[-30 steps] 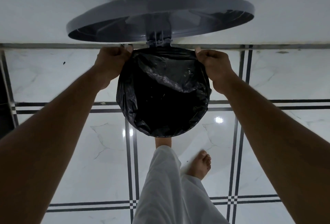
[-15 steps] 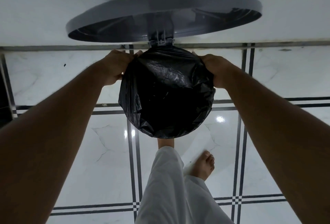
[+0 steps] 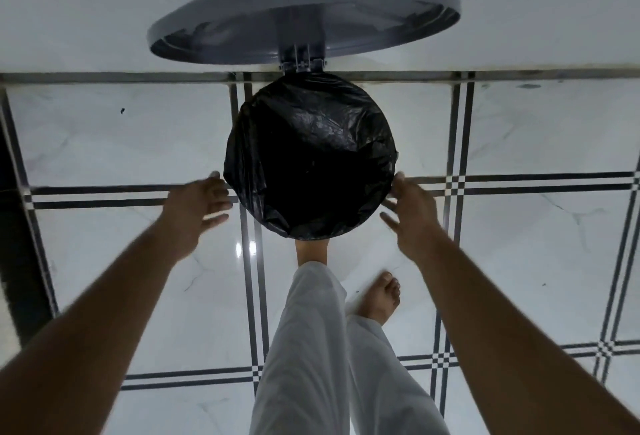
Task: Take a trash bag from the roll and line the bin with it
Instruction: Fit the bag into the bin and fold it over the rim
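A black trash bag (image 3: 311,154) covers the round mouth of the bin and is folded down over its rim all the way round. The bin's grey lid (image 3: 346,5) stands raised on its hinge at the far side. My left hand (image 3: 197,206) hovers beside the bin's near left rim with fingers spread, holding nothing. My right hand (image 3: 410,213) is at the near right rim, fingers straight, its fingertips at the bag's edge. The trash bag roll is not in view.
One bare foot (image 3: 311,251) sits under the bin's near edge, seemingly on its pedal; the other foot (image 3: 381,297) stands on the white tiled floor (image 3: 138,143). A white wall (image 3: 86,8) runs behind the bin. A dark edge (image 3: 10,213) borders the left.
Both hands let go of the bag at the far rim near the hinge and drew back to the near sides of the bin, fingers now spread. The bag stays stretched over the rim.
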Available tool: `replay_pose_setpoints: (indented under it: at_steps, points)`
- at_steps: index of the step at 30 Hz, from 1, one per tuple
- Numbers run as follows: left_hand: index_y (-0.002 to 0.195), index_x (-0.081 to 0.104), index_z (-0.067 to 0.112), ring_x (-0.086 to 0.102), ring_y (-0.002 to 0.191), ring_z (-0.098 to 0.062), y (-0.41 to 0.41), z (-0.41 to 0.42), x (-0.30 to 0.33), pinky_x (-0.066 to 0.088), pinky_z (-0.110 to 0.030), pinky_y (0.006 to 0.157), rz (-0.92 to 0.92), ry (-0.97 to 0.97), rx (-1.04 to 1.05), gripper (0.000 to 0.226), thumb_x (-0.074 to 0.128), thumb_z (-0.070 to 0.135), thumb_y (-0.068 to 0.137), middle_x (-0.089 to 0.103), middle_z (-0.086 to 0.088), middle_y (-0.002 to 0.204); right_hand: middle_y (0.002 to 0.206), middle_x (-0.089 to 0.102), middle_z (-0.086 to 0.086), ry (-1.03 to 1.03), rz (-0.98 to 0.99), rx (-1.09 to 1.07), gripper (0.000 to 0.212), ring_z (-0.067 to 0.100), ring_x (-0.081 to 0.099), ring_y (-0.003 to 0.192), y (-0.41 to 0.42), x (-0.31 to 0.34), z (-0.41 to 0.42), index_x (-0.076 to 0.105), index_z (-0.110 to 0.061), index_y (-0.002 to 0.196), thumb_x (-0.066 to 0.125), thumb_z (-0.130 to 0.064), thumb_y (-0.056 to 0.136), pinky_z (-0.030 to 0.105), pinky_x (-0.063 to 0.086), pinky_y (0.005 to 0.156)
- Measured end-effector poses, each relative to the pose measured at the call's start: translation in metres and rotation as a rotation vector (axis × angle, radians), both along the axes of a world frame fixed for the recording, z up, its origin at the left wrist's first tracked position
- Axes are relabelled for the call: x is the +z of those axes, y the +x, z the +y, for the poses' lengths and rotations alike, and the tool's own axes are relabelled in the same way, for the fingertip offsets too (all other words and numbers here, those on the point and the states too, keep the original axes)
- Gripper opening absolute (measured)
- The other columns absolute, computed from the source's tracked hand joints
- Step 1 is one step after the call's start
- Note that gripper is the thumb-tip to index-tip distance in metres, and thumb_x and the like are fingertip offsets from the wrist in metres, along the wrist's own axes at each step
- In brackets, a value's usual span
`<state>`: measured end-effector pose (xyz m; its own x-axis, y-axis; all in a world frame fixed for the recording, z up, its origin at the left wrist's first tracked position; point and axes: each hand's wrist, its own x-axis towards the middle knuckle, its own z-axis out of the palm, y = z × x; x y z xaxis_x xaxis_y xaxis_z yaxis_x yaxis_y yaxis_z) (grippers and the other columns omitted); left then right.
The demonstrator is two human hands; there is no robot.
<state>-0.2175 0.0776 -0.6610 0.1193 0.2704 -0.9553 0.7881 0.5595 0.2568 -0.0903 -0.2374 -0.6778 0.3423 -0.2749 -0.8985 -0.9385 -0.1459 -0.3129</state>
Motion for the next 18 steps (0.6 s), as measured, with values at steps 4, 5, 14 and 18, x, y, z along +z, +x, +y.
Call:
replay_pose_setpoints:
  at_steps: [4, 5, 14, 18]
  points:
    - [0.117, 0.073, 0.024, 0.076, 0.103, -0.017, -0.036, -0.043, 0.007, 0.057, -0.036, 0.092, -0.029, -0.174, 0.201, 0.024, 0.061, 0.043, 0.108, 0.080, 0.003, 0.110, 0.117, 0.085, -0.002, 0.153, 0.121, -0.233, 0.021, 0.021, 0.079, 0.115, -0.042, 0.012, 0.004, 0.078, -0.021, 0.127, 0.063, -0.025, 0.112, 0.042, 0.063, 0.100]
    - [0.120, 0.075, 0.025, 0.077, 0.106, -0.017, -0.042, -0.053, 0.007, 0.057, -0.036, 0.093, -0.041, -0.190, 0.246, 0.022, 0.063, 0.039, 0.108, 0.081, 0.003, 0.113, 0.116, 0.086, -0.002, 0.162, 0.113, -0.270, 0.021, 0.021, 0.079, 0.115, -0.048, 0.014, 0.007, 0.079, -0.021, 0.127, 0.065, -0.022, 0.111, 0.042, 0.064, 0.101]
    - [0.124, 0.075, 0.015, 0.074, 0.124, -0.023, -0.044, -0.105, -0.001, 0.054, -0.042, 0.112, -0.113, -0.222, 0.603, 0.026, 0.055, 0.027, 0.114, 0.081, -0.005, 0.124, 0.136, 0.075, 0.003, 0.325, 0.134, -0.466, 0.031, 0.024, 0.070, 0.126, -0.056, 0.016, 0.017, 0.072, -0.029, 0.142, 0.054, -0.032, 0.117, 0.047, 0.060, 0.105]
    - [0.130, 0.075, 0.007, 0.074, 0.125, -0.027, -0.043, -0.111, -0.010, 0.053, -0.043, 0.115, -0.139, -0.281, 0.639, 0.026, 0.058, 0.013, 0.111, 0.079, -0.009, 0.129, 0.128, 0.079, 0.000, 0.341, 0.178, -0.498, 0.025, 0.021, 0.073, 0.120, -0.056, 0.007, 0.015, 0.081, -0.027, 0.130, 0.065, -0.034, 0.112, 0.041, 0.062, 0.093]
